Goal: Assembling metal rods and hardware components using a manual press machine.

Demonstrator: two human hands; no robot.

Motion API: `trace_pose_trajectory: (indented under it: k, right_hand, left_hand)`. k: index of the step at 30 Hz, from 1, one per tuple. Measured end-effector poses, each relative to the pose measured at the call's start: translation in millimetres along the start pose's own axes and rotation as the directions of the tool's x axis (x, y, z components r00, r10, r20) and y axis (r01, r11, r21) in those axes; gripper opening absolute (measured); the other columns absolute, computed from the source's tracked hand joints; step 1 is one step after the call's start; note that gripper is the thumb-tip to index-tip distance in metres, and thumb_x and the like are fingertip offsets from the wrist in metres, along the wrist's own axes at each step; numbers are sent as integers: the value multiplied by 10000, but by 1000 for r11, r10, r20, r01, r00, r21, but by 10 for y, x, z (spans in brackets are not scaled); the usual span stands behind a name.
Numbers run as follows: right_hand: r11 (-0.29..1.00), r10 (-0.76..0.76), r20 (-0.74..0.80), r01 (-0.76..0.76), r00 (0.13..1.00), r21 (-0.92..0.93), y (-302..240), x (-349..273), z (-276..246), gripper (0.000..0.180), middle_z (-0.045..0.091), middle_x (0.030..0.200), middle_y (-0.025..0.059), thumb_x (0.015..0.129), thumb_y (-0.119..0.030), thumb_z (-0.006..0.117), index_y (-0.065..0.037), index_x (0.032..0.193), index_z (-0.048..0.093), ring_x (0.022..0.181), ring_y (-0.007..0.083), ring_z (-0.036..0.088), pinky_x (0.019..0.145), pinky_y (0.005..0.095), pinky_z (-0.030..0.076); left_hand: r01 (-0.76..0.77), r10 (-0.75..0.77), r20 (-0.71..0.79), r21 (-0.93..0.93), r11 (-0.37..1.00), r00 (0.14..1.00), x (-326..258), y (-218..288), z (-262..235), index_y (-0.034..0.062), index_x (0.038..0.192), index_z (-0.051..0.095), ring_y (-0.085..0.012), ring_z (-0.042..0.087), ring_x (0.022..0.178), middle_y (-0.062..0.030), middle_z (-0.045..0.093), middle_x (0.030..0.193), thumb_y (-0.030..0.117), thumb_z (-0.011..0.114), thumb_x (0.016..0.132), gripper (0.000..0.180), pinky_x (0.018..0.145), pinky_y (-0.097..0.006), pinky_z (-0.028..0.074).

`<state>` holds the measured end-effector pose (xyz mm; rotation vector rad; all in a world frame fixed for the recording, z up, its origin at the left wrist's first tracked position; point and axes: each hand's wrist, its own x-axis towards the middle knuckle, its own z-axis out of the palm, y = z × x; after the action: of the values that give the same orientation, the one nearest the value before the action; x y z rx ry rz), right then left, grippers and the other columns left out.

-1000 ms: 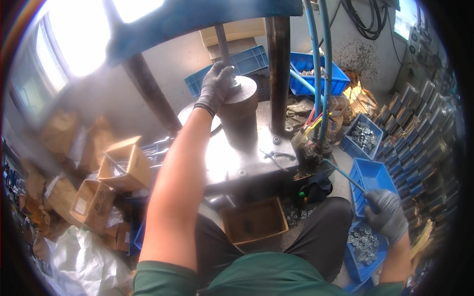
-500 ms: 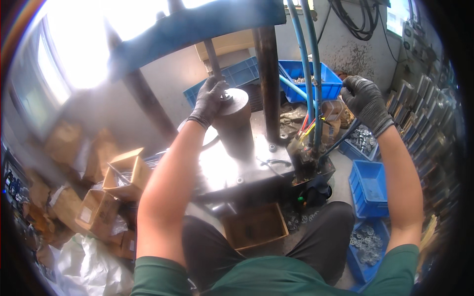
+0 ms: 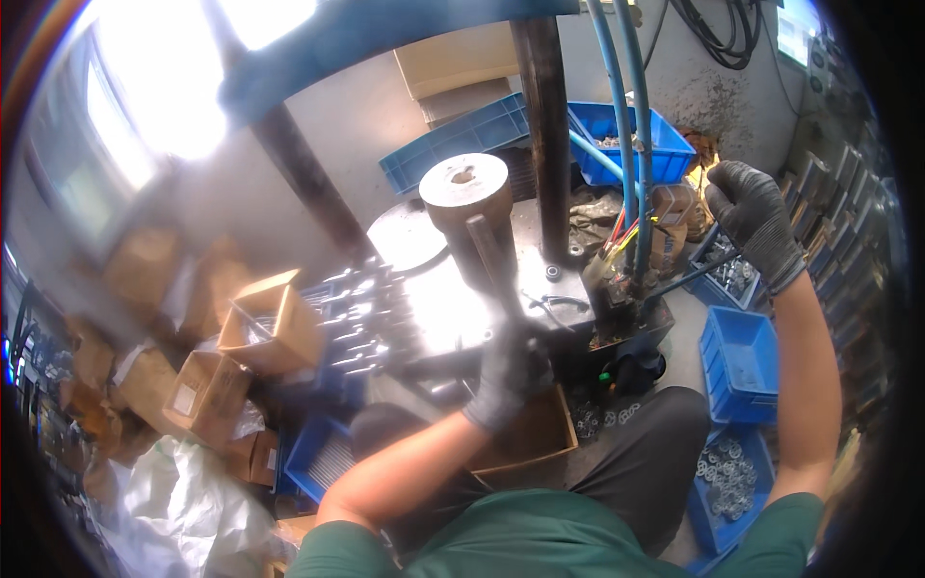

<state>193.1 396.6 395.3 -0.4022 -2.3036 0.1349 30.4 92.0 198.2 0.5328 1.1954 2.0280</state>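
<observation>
My left hand (image 3: 506,371), in a grey glove, is low at the front edge of the steel press table (image 3: 434,308). Its fingers curl around the lower end of a dark rod (image 3: 488,258), which leans up in front of the upright metal cylinder (image 3: 467,207); the hand is blurred. My right hand (image 3: 756,222), also gloved, is raised at the right beside the blue hoses (image 3: 631,116). It is closed on the end of a thin black lever (image 3: 694,275), which runs down to the valve block (image 3: 626,299). An open cardboard box (image 3: 544,448) lies on my lap under the left hand.
A dark press column (image 3: 549,135) stands behind the cylinder. Blue bins (image 3: 737,361) with metal rings sit on the floor at the right, more blue crates (image 3: 453,144) at the back. Cardboard boxes (image 3: 270,323) and a white sack (image 3: 183,511) crowd the left.
My left hand has dropped from the top of the cylinder to the table's front edge. My right hand rose from the floor bins with the lever and stays high.
</observation>
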Motion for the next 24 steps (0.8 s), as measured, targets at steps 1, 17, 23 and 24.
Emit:
trace_pose_trajectory:
  k: [1, 17, 23, 24]
  right_hand:
    - [1000, -1, 5, 1, 1000, 4, -1, -42, 3, 134, 714, 882, 206, 907, -110, 692, -3, 982, 720, 803, 347, 721, 746, 415, 567]
    - [962, 149, -41, -135, 988, 239, -124, -896, -213, 137, 686, 924, 176, 897, 7, 682, 23, 1032, 693, 832, 258, 703, 752, 363, 558]
    - [996, -7, 3, 7, 1000, 85, -169, -1444, -275, 218, 682, 986, 172, 867, 61, 683, 31, 1083, 685, 859, 277, 703, 799, 365, 573]
    - [997, 15, 14, -16, 1000, 81, -183, -1488, -296, 230, 687, 999, 169, 869, 61, 686, 30, 1097, 688, 876, 275, 704, 806, 363, 571]
  left_hand:
    - [147, -151, -88, -58, 987, 985, -107, -95, 27, 44, 1071, 622, -143, 581, 641, -3, 535, 711, 599, 586, 1022, 558, 594, -335, 549]
    - [507, -498, -364, -78, 858, 787, 65, -688, -569, 36, 986, 652, -172, 568, 601, -18, 544, 685, 443, 554, 1064, 426, 541, -351, 548]
    - [267, -368, 2, 685, 678, 930, -690, -525, -727, 81, 1170, 650, -199, 633, 844, -50, 611, 918, 351, 558, 1080, 299, 761, -373, 556]
    - [-7, -144, 101, 839, 544, 984, -760, -337, -730, 63, 1193, 658, -238, 642, 908, -83, 624, 965, 339, 557, 1078, 316, 826, -384, 546]
